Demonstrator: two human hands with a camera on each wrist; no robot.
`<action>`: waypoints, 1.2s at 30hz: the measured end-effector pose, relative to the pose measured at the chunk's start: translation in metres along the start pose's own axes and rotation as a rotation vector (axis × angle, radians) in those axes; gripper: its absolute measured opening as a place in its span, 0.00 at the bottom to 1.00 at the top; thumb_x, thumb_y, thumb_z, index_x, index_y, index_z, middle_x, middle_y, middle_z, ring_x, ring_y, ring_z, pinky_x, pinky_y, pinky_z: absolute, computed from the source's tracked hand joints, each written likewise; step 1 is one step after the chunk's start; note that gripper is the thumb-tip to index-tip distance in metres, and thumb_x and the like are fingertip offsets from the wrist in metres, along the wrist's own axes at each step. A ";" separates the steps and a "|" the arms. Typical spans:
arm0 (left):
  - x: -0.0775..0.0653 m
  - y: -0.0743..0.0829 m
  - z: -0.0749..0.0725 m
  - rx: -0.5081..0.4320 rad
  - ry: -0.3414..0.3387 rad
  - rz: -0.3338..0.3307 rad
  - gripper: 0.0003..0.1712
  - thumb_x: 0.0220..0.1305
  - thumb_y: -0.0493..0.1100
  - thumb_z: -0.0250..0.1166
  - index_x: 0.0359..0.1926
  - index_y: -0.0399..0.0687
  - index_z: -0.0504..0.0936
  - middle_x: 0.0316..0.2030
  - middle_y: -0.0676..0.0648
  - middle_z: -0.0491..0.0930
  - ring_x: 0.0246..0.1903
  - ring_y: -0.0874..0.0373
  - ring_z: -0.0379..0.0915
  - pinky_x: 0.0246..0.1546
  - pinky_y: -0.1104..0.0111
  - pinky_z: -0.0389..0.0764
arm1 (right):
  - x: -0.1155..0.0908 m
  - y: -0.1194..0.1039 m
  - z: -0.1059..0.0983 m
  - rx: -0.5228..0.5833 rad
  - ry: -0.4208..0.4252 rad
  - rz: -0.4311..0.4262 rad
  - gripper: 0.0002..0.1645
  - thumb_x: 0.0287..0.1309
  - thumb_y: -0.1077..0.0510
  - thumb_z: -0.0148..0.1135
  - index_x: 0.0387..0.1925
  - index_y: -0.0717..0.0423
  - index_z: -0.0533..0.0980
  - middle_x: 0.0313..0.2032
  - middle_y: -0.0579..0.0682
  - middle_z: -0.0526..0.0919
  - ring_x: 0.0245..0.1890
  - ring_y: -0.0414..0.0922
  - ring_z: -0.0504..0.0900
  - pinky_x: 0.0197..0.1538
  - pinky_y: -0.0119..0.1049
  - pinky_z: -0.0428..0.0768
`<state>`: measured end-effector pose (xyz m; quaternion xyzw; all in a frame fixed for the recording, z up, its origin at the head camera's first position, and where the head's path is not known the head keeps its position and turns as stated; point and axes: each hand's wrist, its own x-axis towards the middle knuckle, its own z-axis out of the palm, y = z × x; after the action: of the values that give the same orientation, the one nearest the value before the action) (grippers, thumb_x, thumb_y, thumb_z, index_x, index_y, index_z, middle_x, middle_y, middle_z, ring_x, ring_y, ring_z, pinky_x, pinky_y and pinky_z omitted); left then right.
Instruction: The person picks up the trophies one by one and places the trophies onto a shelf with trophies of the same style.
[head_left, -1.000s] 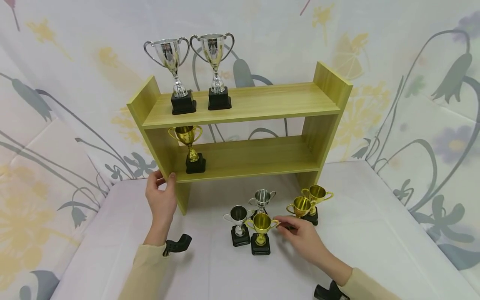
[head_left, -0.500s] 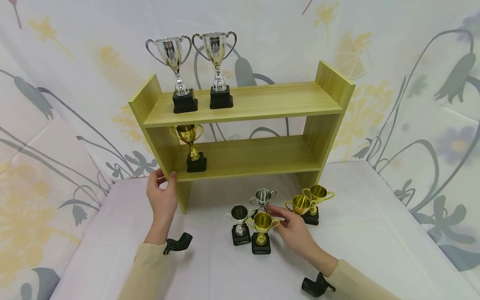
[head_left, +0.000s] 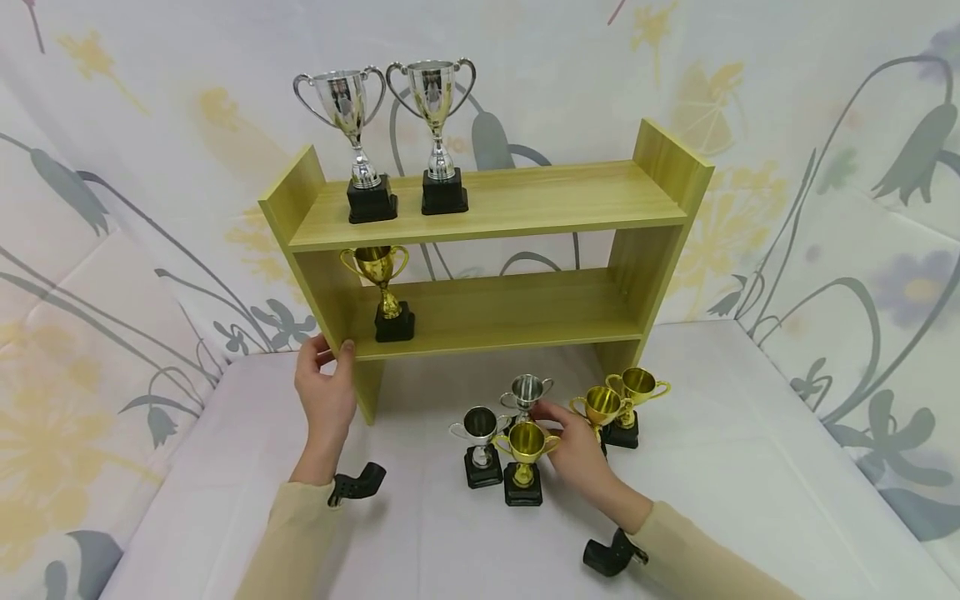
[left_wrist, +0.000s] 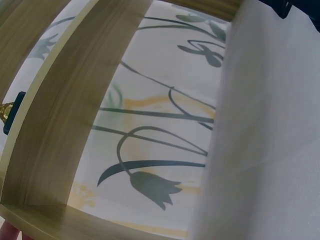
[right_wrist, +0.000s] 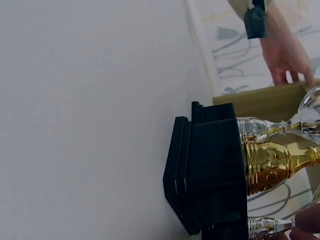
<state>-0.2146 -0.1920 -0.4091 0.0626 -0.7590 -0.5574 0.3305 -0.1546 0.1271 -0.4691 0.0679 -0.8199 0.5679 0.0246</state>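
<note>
My left hand (head_left: 326,396) grips the lower left side panel of a two-tier wooden shelf (head_left: 487,337), thumb on the front edge. My right hand (head_left: 581,454) reaches in among small trophy cups on the table. Its fingertips pinch the stem of the rear silver trophy cup (head_left: 527,388), partly hidden; in the right wrist view they meet at that stem (right_wrist: 262,226). Just in front stands a small gold trophy cup (head_left: 527,442), and left of it another silver trophy cup (head_left: 480,425). Two gold trophy cups (head_left: 602,402) stand behind the right hand.
Two tall silver trophies (head_left: 442,150) stand on the top shelf, towards the left. A gold trophy (head_left: 386,287) is at the left end of the middle shelf. The white table (head_left: 750,467) meets flower-patterned cloth (head_left: 810,208) behind and at the sides.
My right hand has moved left and forward from beside the front gold trophy cup to the rear silver one, and its fingers have closed on the stem. My left hand stays on the shelf.
</note>
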 end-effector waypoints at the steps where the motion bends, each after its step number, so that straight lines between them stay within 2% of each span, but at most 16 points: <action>1: 0.000 0.000 0.000 -0.001 -0.001 0.000 0.17 0.71 0.43 0.60 0.55 0.37 0.76 0.45 0.44 0.74 0.45 0.60 0.69 0.41 0.69 0.75 | 0.001 0.000 0.001 0.006 0.001 0.001 0.25 0.60 0.77 0.54 0.60 0.70 0.74 0.53 0.62 0.81 0.56 0.60 0.79 0.55 0.50 0.78; 8: -0.001 0.002 0.001 0.015 -0.005 0.001 0.18 0.71 0.45 0.60 0.55 0.39 0.76 0.46 0.43 0.74 0.47 0.60 0.69 0.44 0.66 0.76 | 0.004 -0.001 0.004 0.053 -0.002 0.013 0.21 0.65 0.72 0.57 0.59 0.72 0.73 0.55 0.66 0.78 0.56 0.64 0.78 0.54 0.48 0.78; 14: -0.001 0.001 0.001 0.024 -0.010 0.000 0.18 0.72 0.45 0.60 0.56 0.38 0.75 0.47 0.42 0.74 0.47 0.60 0.68 0.43 0.69 0.76 | 0.006 0.001 0.008 -0.008 0.030 -0.038 0.17 0.62 0.72 0.61 0.53 0.69 0.76 0.52 0.65 0.80 0.54 0.64 0.79 0.55 0.50 0.77; 20: -0.001 0.000 0.000 0.023 -0.013 0.002 0.19 0.72 0.45 0.60 0.56 0.37 0.75 0.47 0.42 0.74 0.48 0.58 0.69 0.45 0.65 0.76 | 0.006 -0.002 0.010 -0.039 0.058 -0.042 0.13 0.63 0.68 0.62 0.49 0.68 0.78 0.48 0.63 0.83 0.52 0.62 0.81 0.53 0.48 0.79; 26: -0.002 0.001 0.000 0.026 -0.008 -0.008 0.18 0.71 0.46 0.60 0.56 0.40 0.75 0.47 0.43 0.74 0.49 0.58 0.69 0.45 0.66 0.76 | 0.003 -0.006 0.009 -0.008 0.057 -0.040 0.14 0.62 0.72 0.60 0.50 0.67 0.78 0.48 0.61 0.83 0.52 0.60 0.82 0.53 0.45 0.79; 33: -0.001 0.001 0.001 0.019 -0.005 0.002 0.18 0.71 0.46 0.60 0.55 0.39 0.76 0.46 0.43 0.74 0.48 0.56 0.70 0.43 0.70 0.76 | 0.000 -0.006 0.008 -0.023 0.068 -0.043 0.13 0.61 0.72 0.61 0.47 0.65 0.80 0.47 0.60 0.84 0.52 0.59 0.82 0.53 0.48 0.79; 36: -0.001 0.001 0.001 0.021 -0.004 -0.002 0.18 0.71 0.45 0.60 0.55 0.38 0.75 0.46 0.43 0.74 0.48 0.57 0.70 0.42 0.71 0.76 | -0.003 -0.005 0.006 -0.044 0.078 -0.054 0.15 0.58 0.75 0.60 0.47 0.64 0.81 0.46 0.60 0.85 0.52 0.58 0.82 0.52 0.49 0.80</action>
<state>-0.2141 -0.1905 -0.4088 0.0659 -0.7655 -0.5498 0.3276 -0.1511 0.1195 -0.4667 0.0671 -0.8284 0.5513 0.0733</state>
